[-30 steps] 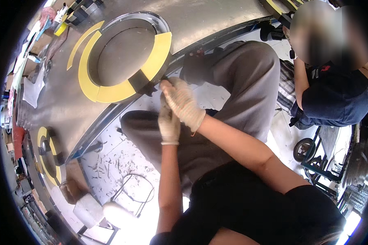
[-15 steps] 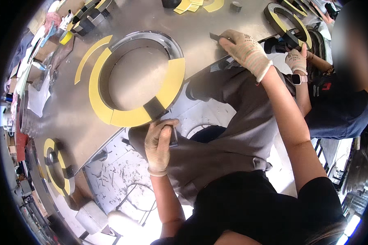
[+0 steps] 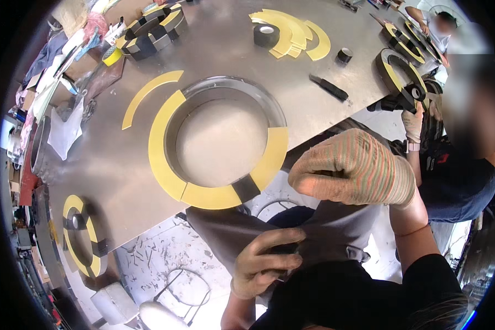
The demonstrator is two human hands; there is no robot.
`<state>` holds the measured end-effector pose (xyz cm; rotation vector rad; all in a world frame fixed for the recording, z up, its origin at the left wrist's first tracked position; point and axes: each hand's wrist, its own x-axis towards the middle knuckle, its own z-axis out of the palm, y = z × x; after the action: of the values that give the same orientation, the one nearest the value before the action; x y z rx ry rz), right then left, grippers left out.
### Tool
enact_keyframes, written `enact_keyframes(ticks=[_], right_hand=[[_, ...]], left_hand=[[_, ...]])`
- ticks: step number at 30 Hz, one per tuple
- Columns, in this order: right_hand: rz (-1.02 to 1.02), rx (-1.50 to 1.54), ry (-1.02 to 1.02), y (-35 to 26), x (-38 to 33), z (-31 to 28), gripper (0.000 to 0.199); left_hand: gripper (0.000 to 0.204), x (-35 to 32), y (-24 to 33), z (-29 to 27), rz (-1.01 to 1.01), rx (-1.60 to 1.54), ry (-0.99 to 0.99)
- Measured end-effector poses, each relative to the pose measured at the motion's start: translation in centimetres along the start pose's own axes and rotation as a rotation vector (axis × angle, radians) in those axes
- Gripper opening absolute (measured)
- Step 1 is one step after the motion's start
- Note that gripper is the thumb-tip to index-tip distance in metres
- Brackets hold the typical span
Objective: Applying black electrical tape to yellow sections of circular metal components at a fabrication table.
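My gloved right hand (image 3: 352, 170) is raised off the table's front edge, its fingers curled into a pinch. Whatever it grips is hidden. Lower down, over my lap, my gloved left hand (image 3: 267, 261) curls its fingers around something dark that blends into my clothes. Ahead of both hands lies a large dark ring (image 3: 267, 104) on the table. Yellow curved strips (image 3: 165, 148) cover part of its face, and a black band (image 3: 246, 188) crosses the near side. A loose yellow arc strip (image 3: 148, 96) lies beside the ring. A black-handled knife (image 3: 329, 88) rests on the table.
At the back are a stack of yellow arc pieces (image 3: 286, 41), a black tape roll (image 3: 266, 34) and a small black cylinder (image 3: 344, 55). More banded rings stand at far left (image 3: 154, 30) and near left (image 3: 74, 236). A co-worker at right holds another ring (image 3: 393, 74).
The knife has left my right hand and now lies on the table. My right hand has come back toward me and pinched; my left hand has moved down and right. The view has shifted.
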<state>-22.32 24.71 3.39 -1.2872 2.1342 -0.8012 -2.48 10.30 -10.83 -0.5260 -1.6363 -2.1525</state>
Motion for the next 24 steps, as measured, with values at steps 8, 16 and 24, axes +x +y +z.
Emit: enact_keyframes(ticks=[8, 16, 24], right_hand=[[-0.278, -0.45, 0.362, 5.7, 22.4, -1.8, 0.048], [-0.929, -0.182, 0.27, -2.6, 24.9, 5.7, 0.047], [-0.715, 0.127, 0.055, -1.7, 14.9, 2.1, 0.038]], left_hand=[[0.038, 5.8, 6.4, -0.7, 0.254, 1.118, 0.348], [0.067, 4.7, 8.5, -7.7, 0.007, 1.097, 1.116], [0.071, 12.6, 3.5, -5.8, 0.079, 0.867, 1.111]])
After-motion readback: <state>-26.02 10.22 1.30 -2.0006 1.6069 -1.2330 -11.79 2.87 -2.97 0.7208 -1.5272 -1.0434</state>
